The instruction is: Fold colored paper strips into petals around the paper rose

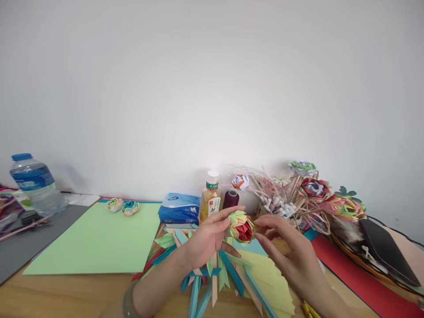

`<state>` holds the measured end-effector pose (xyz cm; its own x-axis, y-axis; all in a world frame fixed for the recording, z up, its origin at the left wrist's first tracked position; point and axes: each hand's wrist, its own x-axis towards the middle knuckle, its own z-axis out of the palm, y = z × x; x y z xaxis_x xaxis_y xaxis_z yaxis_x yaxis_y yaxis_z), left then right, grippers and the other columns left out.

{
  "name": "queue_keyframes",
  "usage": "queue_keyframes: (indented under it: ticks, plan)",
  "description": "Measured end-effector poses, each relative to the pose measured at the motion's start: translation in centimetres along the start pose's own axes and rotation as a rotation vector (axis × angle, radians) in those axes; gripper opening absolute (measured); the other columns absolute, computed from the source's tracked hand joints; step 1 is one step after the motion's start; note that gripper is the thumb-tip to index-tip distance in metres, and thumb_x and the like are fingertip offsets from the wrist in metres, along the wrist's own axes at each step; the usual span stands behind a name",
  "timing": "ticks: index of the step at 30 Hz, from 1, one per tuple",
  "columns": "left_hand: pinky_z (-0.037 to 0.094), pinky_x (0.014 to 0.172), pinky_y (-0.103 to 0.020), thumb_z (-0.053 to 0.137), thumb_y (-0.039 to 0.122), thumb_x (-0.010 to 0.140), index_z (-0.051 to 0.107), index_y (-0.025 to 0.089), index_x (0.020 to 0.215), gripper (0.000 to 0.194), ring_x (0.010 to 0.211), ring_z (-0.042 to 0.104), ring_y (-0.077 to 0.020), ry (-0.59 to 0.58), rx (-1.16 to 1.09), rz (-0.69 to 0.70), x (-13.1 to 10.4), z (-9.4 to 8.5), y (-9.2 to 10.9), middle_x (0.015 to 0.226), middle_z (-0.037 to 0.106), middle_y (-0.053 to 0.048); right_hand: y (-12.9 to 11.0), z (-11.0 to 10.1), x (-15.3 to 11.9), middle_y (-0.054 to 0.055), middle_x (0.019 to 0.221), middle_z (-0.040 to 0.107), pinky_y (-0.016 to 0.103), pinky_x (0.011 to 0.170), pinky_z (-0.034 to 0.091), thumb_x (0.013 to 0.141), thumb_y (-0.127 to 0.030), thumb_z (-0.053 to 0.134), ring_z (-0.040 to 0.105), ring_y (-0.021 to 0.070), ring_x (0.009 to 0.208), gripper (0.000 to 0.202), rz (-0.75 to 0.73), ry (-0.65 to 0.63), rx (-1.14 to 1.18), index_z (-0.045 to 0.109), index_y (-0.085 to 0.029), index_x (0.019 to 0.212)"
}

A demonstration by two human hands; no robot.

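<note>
The left hand (207, 236) holds a paper flower (241, 226) above the table, fingers loosely curled round its left side, thumb on top; a ring shows on one finger and a bangle on the wrist. The right hand (291, 251) comes in from 4 o'clock, fingers half open, fingertips touching the flower's right edge. The flower has a red centre and green and yellow outer petals.

Below the hands lie folded paper strips (212, 274) in blue, green and tan, fanned out on the wooden table (66, 293), with a yellow sheet (274, 282) at 5 o'clock of the flower. At 9 o'clock a large green sheet (99, 238) lies flat, two small paper rosettes (122, 206) at its far edge. Further left stand a water bottle (35, 183) and a grey mat (29, 243).

At 12 o'clock of the flower, against the plain white wall (212, 79), are a tissue pack (179, 208), a small drink bottle (210, 194) and a dark thread spool (231, 198). At 2 o'clock a bunch of finished paper flowers on sticks (311, 194) lies on its side. A red sheet (357, 274) and a black case (387, 251) lie at 3 o'clock.
</note>
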<state>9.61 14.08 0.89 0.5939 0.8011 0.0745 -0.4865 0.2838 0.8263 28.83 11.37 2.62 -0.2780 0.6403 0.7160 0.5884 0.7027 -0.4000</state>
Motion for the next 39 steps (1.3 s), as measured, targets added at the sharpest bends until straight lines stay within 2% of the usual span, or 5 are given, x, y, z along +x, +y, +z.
queue_keyframes:
  ticks: [6,14,18,28,39]
  plan:
    - [0.058,0.058,-0.027,0.050,0.024,0.087,0.057,0.023,0.122,0.036,0.088,0.063,-0.0191,-0.023,-0.076,-0.032,0.3,0.0,-0.7,0.103,0.063,-0.009,0.0,-0.1,0.2,0.006,0.085,0.067,0.025,0.057,0.053,0.088,-0.022,0.055,0.064,0.0174,0.072,0.007,0.102,-0.067,0.099,0.062,-0.021,0.087]
    - [0.058,0.057,-0.027,0.046,0.047,0.088,0.064,0.017,0.111,0.042,0.072,0.062,-0.0149,0.053,-0.146,-0.055,0.4,0.0,-1.3,0.088,0.064,-0.008,0.7,0.3,0.1,0.004,0.086,0.066,0.026,0.061,0.051,0.084,-0.027,0.063,0.062,0.0179,0.076,0.006,0.183,-0.100,0.203,0.065,-0.023,0.088]
    - [0.058,0.058,-0.028,0.061,0.032,0.082,0.065,0.017,0.109,0.031,0.069,0.064,-0.0145,0.045,-0.117,-0.061,0.2,0.0,-1.3,0.083,0.065,-0.007,1.0,0.2,0.1,0.004,0.087,0.064,0.024,0.064,0.050,0.081,-0.033,0.066,0.061,0.0182,0.080,0.010,0.253,-0.121,0.339,0.068,-0.025,0.086]
    - [0.058,0.067,-0.028,0.063,0.018,0.079,0.066,0.012,0.110,0.032,0.076,0.067,-0.0150,0.013,-0.186,-0.103,0.4,-0.4,-1.6,0.091,0.070,-0.010,1.3,0.2,0.0,0.003,0.086,0.056,0.027,0.067,0.045,0.080,-0.036,0.066,0.058,0.0173,0.078,0.014,0.453,-0.168,0.591,0.070,-0.023,0.078]
    - [0.059,0.062,-0.032,0.062,0.020,0.080,0.063,0.016,0.114,0.034,0.071,0.069,-0.0167,-0.077,-0.241,-0.128,0.3,-0.7,-1.7,0.086,0.071,-0.007,1.3,0.3,0.0,0.003,0.085,0.055,0.026,0.060,0.043,0.082,-0.037,0.064,0.054,0.0156,0.073,0.014,0.393,-0.159,0.519,0.070,-0.025,0.083]
